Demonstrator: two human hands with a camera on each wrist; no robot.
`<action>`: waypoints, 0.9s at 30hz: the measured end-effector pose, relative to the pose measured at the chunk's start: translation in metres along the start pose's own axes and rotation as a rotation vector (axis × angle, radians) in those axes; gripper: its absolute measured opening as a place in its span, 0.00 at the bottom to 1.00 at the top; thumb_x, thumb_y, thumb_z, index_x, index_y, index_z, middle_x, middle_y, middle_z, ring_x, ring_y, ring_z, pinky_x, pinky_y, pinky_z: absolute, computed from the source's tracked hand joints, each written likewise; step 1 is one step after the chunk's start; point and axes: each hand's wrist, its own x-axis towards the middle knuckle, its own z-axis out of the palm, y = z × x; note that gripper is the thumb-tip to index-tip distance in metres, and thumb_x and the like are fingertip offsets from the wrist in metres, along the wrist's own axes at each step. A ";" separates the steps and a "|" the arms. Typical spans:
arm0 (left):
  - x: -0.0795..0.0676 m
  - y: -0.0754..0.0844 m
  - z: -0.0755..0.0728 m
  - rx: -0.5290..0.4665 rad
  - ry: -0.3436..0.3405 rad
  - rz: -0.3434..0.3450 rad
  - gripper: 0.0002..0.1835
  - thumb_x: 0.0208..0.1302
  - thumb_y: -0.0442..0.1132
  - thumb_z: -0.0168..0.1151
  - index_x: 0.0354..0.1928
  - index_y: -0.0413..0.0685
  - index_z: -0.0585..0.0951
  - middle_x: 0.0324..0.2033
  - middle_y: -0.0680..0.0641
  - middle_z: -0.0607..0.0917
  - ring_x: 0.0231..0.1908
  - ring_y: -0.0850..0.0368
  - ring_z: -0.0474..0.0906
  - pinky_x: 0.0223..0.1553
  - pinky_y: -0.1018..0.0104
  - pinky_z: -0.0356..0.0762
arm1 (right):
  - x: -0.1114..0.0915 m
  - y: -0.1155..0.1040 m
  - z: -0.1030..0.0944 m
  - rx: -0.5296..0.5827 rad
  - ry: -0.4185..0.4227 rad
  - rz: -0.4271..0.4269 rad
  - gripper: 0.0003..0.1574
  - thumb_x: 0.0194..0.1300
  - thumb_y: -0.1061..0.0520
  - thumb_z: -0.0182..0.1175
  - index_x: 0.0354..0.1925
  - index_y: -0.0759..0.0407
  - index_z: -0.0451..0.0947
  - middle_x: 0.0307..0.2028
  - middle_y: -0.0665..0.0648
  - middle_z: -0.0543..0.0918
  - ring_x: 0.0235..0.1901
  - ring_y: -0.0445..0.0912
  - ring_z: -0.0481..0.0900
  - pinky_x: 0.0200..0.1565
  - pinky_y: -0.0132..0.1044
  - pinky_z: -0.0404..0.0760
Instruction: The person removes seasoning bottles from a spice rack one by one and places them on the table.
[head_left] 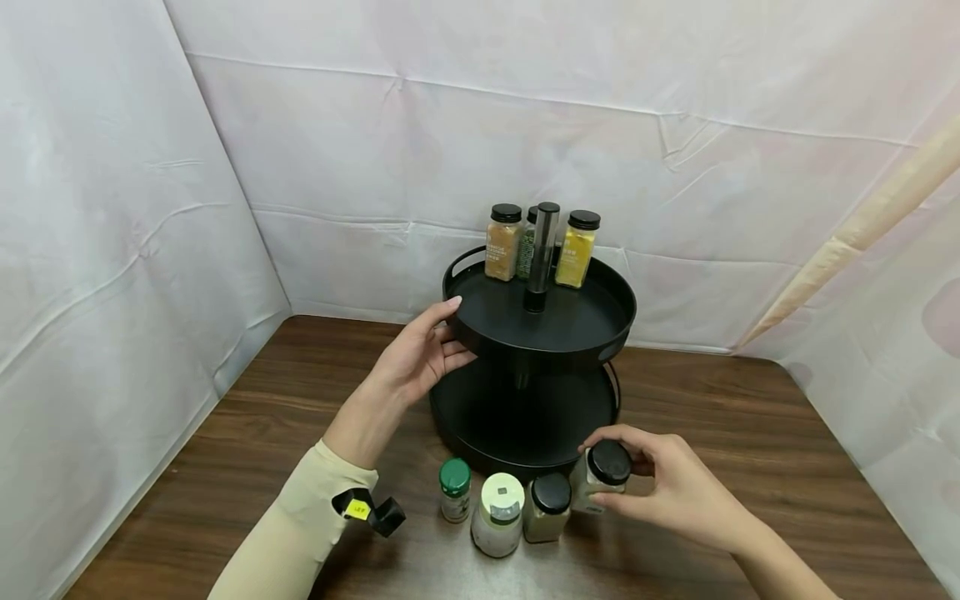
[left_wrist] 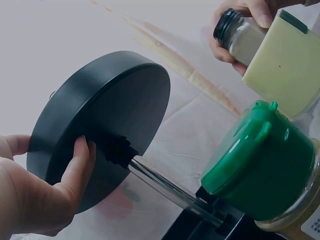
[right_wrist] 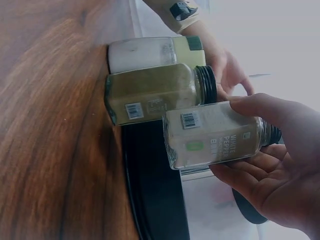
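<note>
A two-tier black round spice rack (head_left: 506,321) stands on the table. My left hand (head_left: 411,367) holds the left rim of its upper tray, thumb at the edge and fingers beneath, as the left wrist view shows against the tray's underside (left_wrist: 125,105). In my right hand (head_left: 671,483) is a black-lidded glass jar of white pepper (right_wrist: 210,135), gripped between thumb and fingers by the lower tray's front right. Beside it stand a second black-lidded jar (head_left: 546,521), a jar with a pale yellow-green lid (head_left: 497,533) and a small green-capped jar (head_left: 454,504).
The upper tray bears an orange-brown spice jar (head_left: 502,246), a green herb jar (head_left: 526,250) and a yellow spice jar (head_left: 575,254) near its back, around the central post (head_left: 542,258). White cloth (head_left: 450,150) hangs behind and at both sides of the wooden table (head_left: 712,400).
</note>
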 end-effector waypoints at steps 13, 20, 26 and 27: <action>0.000 0.000 0.000 0.001 -0.011 0.003 0.23 0.81 0.48 0.54 0.66 0.39 0.70 0.47 0.44 0.84 0.43 0.55 0.87 0.48 0.62 0.86 | 0.001 0.006 0.009 0.031 -0.059 -0.022 0.30 0.64 0.49 0.78 0.61 0.50 0.80 0.39 0.43 0.88 0.37 0.41 0.87 0.43 0.38 0.88; 0.000 0.000 0.000 0.002 -0.009 0.004 0.23 0.81 0.48 0.54 0.66 0.39 0.70 0.46 0.44 0.85 0.43 0.54 0.87 0.48 0.61 0.86 | 0.002 0.009 0.012 0.025 -0.073 -0.024 0.31 0.63 0.49 0.79 0.61 0.49 0.79 0.39 0.42 0.88 0.37 0.40 0.88 0.43 0.38 0.88; -0.001 -0.001 0.000 -0.001 -0.009 0.004 0.20 0.81 0.47 0.53 0.63 0.41 0.71 0.46 0.45 0.85 0.43 0.55 0.87 0.48 0.62 0.86 | 0.001 0.010 0.011 0.043 -0.088 -0.012 0.31 0.63 0.49 0.79 0.61 0.50 0.79 0.41 0.43 0.88 0.39 0.41 0.89 0.44 0.39 0.88; 0.000 -0.001 0.000 0.000 -0.011 0.005 0.20 0.82 0.47 0.53 0.63 0.41 0.71 0.46 0.45 0.85 0.42 0.55 0.87 0.48 0.62 0.86 | 0.001 0.010 0.011 0.042 -0.089 -0.010 0.31 0.63 0.49 0.79 0.61 0.50 0.79 0.41 0.43 0.88 0.39 0.41 0.89 0.44 0.39 0.88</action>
